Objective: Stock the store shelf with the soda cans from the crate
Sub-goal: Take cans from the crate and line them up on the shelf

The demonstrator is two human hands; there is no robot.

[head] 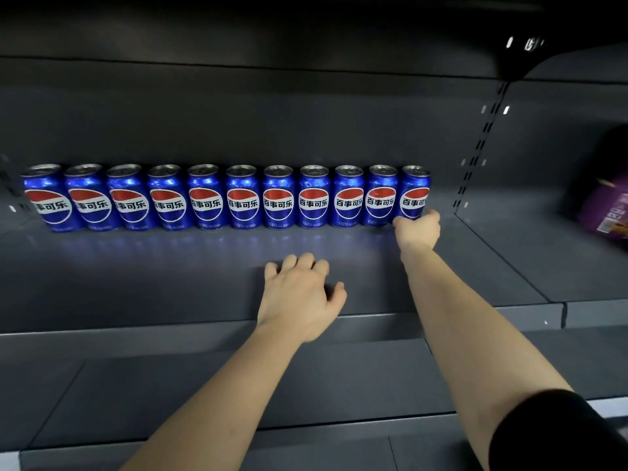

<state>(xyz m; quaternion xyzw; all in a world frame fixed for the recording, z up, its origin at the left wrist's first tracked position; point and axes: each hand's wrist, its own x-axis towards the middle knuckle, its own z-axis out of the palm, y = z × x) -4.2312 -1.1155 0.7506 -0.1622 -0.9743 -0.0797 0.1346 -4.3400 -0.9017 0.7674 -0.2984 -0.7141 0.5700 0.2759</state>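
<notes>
Blue can, last on the right (415, 195), has the right hand (417, 229) at its base: fingers curled round the lower part, thumb side toward the neighbour. Grip looks closed on it, though the fingertips are hidden behind the can, so how tight it is I cannot tell. Can is upright, standing on the shelf (204, 273), touching or just beside the next can.

Left hand (300, 297) holds nothing. Palm down, fingers loosely spread and slightly bent, resting on or just above the bare shelf surface near the front edge, well apart from the cans.

Row of cans (224, 198): eleven counted, all upright, labels facing out, lined along the back wall (238, 130), packed side by side. Shelf in front of the row is bare. Crate not in view. To the right, past the slotted upright (479, 144), a purple package (605, 209) sits in the next bay, blurred.

Judged step: seating the end can into line, release not yet done.

Risks:
- Low grip on a tall can; a sideways nudge could tip it into the neighbour and knock several over, since they stand so close.
- Pulling fingers out fast could drag the can forward, out of line, or turn the label.
- Right forearm (475, 334) reaches far in; sleeve (557, 433) could catch the shelf lip on withdrawal.
</notes>
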